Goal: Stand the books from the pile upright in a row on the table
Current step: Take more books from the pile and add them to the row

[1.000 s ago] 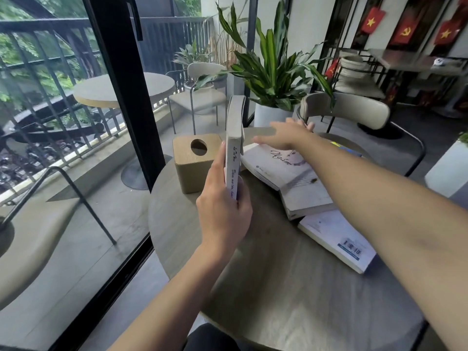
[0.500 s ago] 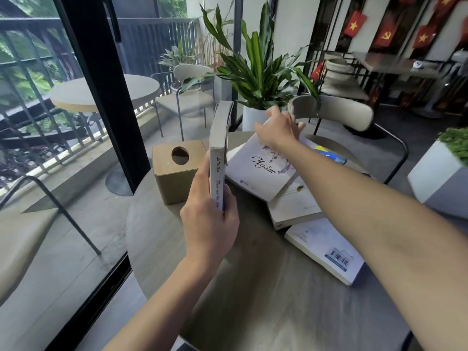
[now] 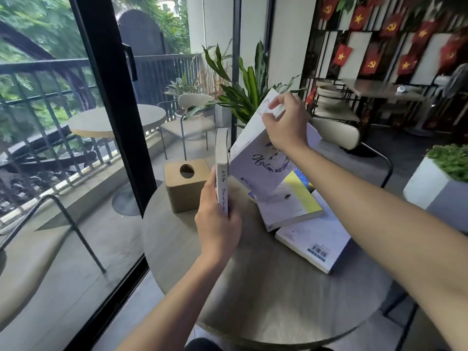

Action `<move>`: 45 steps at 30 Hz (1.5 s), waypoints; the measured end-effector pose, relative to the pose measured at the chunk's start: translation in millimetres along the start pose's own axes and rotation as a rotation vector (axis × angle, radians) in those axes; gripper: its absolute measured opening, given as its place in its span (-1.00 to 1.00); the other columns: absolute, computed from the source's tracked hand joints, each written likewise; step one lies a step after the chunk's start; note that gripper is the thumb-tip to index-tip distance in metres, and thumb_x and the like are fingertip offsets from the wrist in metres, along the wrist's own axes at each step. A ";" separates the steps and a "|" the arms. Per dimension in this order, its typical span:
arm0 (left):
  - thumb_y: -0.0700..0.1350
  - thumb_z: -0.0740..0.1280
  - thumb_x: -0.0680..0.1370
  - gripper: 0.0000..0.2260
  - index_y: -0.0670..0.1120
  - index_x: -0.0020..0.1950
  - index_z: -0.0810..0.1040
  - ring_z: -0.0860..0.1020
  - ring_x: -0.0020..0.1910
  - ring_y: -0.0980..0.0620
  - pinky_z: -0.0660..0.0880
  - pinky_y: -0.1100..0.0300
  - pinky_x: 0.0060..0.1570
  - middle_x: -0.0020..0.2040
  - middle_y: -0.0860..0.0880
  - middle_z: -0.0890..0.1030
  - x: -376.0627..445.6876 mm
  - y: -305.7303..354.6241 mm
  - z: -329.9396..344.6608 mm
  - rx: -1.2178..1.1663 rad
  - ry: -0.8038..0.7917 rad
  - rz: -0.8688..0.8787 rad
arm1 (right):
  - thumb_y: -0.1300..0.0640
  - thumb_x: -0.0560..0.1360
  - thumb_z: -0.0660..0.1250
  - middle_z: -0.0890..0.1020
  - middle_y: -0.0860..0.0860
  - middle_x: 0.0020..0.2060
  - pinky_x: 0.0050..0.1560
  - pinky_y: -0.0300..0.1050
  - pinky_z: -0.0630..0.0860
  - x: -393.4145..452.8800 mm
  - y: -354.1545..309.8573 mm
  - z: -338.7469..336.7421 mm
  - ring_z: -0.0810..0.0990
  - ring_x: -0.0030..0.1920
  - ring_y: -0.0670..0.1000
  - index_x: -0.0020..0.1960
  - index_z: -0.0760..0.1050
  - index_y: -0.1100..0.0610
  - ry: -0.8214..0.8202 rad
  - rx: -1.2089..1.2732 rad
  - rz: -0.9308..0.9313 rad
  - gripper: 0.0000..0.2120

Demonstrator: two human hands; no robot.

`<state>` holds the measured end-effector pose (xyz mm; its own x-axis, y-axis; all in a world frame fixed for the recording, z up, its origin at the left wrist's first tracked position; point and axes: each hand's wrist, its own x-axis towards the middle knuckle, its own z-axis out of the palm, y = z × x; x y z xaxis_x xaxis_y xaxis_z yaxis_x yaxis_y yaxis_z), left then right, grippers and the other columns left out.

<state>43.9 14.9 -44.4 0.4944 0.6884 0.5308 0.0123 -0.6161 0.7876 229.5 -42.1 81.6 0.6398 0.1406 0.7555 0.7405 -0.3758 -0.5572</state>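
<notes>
My left hand (image 3: 219,224) grips a thin white book (image 3: 221,158) that stands upright on the round grey table (image 3: 266,295), spine toward me. My right hand (image 3: 286,122) holds the top edge of a pale lilac book (image 3: 255,163), which is lifted and tilted, with its lower left corner close to the upright book. Under it lies the pile: a book with a yellow and white cover (image 3: 296,203) on top, and a white book with a barcode (image 3: 319,239) flat at the right.
A wooden tissue box (image 3: 184,191) stands just left of the upright book. A potted plant (image 3: 250,92) and a chair (image 3: 339,133) are behind the table. A glass door with a black frame (image 3: 119,110) runs along the left. A white planter (image 3: 435,183) sits at the right.
My right hand has raised the lilac book off the pile and tipped it steeply toward upright. My left hand still holds the white book in place. The camera has tilted upward.
</notes>
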 end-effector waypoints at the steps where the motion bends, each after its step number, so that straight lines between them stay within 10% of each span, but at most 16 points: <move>1: -0.28 0.31 0.55 -0.57 -0.19 0.43 0.44 0.53 0.03 -0.16 0.23 0.28 -0.19 0.18 -0.17 0.61 -1.1 1.4 -0.5 0.001 0.000 0.001 | 0.20 0.37 0.32 0.48 -0.05 -0.10 0.11 0.04 0.35 -0.4 -2.1 -5.0 0.51 0.05 0.12 -0.14 0.42 0.04 0.001 0.004 -0.023 -0.87; 24: -0.25 0.32 0.52 -0.49 -0.12 0.49 0.40 0.48 0.11 -0.06 0.35 0.16 -0.02 0.28 -0.13 0.58 -2.2 5.6 -2.7 -0.016 -0.066 0.028 | 0.33 0.39 0.21 0.51 0.14 -0.22 -0.06 -0.09 0.29 -43.3 -45.3 -27.4 0.42 -0.12 0.09 -0.16 0.46 0.28 -0.036 0.046 -0.485 -0.93; 32: 0.25 0.26 0.46 -0.36 0.00 0.48 0.39 0.54 0.20 0.02 0.43 0.18 0.07 0.27 0.00 0.59 -5.8 11.5 -9.0 -0.087 -0.124 0.012 | 0.47 0.47 0.18 0.50 0.21 -0.19 -0.01 -0.17 0.31 -79.3 -63.5 -25.2 0.40 -0.12 0.06 -0.08 0.45 0.38 -0.096 0.198 -0.575 -0.90; 39: -0.01 0.50 0.41 -0.34 -0.05 0.47 0.40 0.59 0.09 -0.06 0.40 0.16 -0.13 0.15 -0.05 0.63 -4.1 8.7 -1.5 0.010 -0.057 -0.039 | 0.25 0.55 0.24 0.47 0.14 -0.01 0.12 -0.08 0.45 -109.2 -72.3 -14.6 0.47 0.00 0.07 0.17 0.42 0.34 -0.120 0.321 -0.356 -0.76; 45: 0.02 0.37 0.37 -0.35 -0.01 0.46 0.39 0.60 0.00 -0.11 0.54 0.01 -0.09 0.05 -0.03 0.64 -6.2 9.2 -1.1 0.017 -0.078 -0.067 | -0.37 0.53 0.01 0.55 0.00 0.28 0.37 -0.07 0.33 -117.2 -43.6 -13.3 0.47 0.34 -0.06 0.39 0.41 0.07 -0.569 0.482 0.483 -0.33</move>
<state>40.0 5.4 -40.1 0.5582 0.6967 0.4506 0.0618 -0.5764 0.8148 119.5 -54.3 21.8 0.8151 0.5485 0.1866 0.2873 -0.1030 -0.9523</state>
